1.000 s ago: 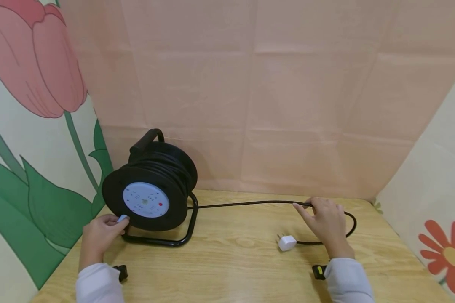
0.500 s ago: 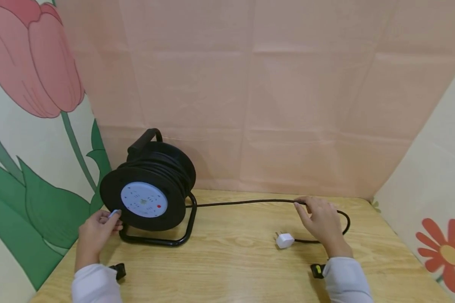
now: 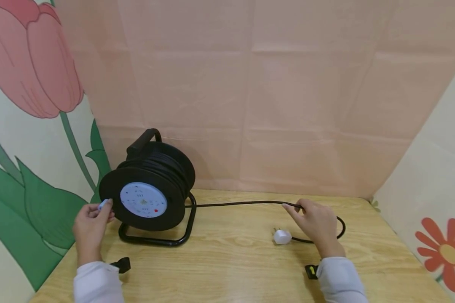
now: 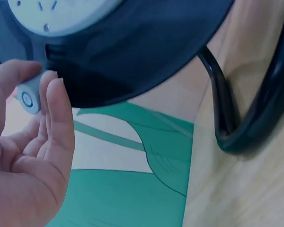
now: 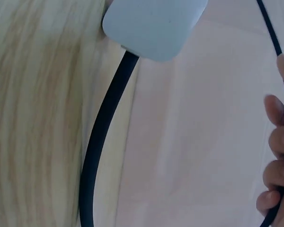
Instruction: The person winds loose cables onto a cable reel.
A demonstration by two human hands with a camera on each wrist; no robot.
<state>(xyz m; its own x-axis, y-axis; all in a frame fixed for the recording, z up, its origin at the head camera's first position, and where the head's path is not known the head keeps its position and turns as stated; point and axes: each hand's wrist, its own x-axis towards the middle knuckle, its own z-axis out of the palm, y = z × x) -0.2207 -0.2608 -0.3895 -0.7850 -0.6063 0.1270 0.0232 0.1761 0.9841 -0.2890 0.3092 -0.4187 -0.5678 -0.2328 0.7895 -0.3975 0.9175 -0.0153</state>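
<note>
A black cable reel (image 3: pixel 161 168) stands at the left of the table, with a pale round socket panel (image 3: pixel 143 200) on its front disc. My left hand (image 3: pixel 89 229) pinches the reel's small pale crank knob (image 3: pixel 104 204) between thumb and fingers at the disc's left edge. In the left wrist view the knob (image 4: pixel 29 96) shows its round end. From the reel a black cable (image 3: pixel 242 203) runs right to my right hand (image 3: pixel 318 223), whose fingers curl around it. Past that hand the cable loops back to a white plug (image 3: pixel 282 237) with bare metal prongs.
A black tubular frame (image 3: pixel 155 242) carries the reel, with a handle (image 3: pixel 141 143) on top. The wooden table (image 3: pixel 227 269) ends at a pink cloth (image 3: pixel 246 105) behind. Flower-printed walls (image 3: pixel 440 181) close in both sides.
My left hand has moved up and left with the knob, and the reel's disc has turned clockwise. My right hand, the cable and the plug have shifted a little left.
</note>
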